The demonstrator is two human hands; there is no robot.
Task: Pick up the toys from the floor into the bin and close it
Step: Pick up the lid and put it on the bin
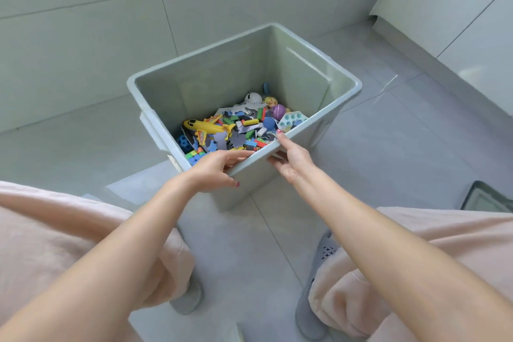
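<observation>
A pale grey-green plastic bin (194, 53) stands open on the tiled floor in front of me. Its bottom is covered with toys: a yellow plane (205, 126), a purple ball (277, 110), and several coloured blocks and foam pieces. My left hand (213, 171) grips the near rim, fingers hooked inside and thumb on the outer wall. My right hand (291, 161) holds the same rim further right, index finger lying along the edge and the other fingers curled under the lip. No lid is on the bin.
A clear flat plastic piece (138, 189) lies on the floor by the bin's left corner. A dark ribbed object (485, 198) sits at the right edge. White cabinets (458, 8) stand at the right. My knees in pink trousers and grey slippers (186, 302) flank the floor below.
</observation>
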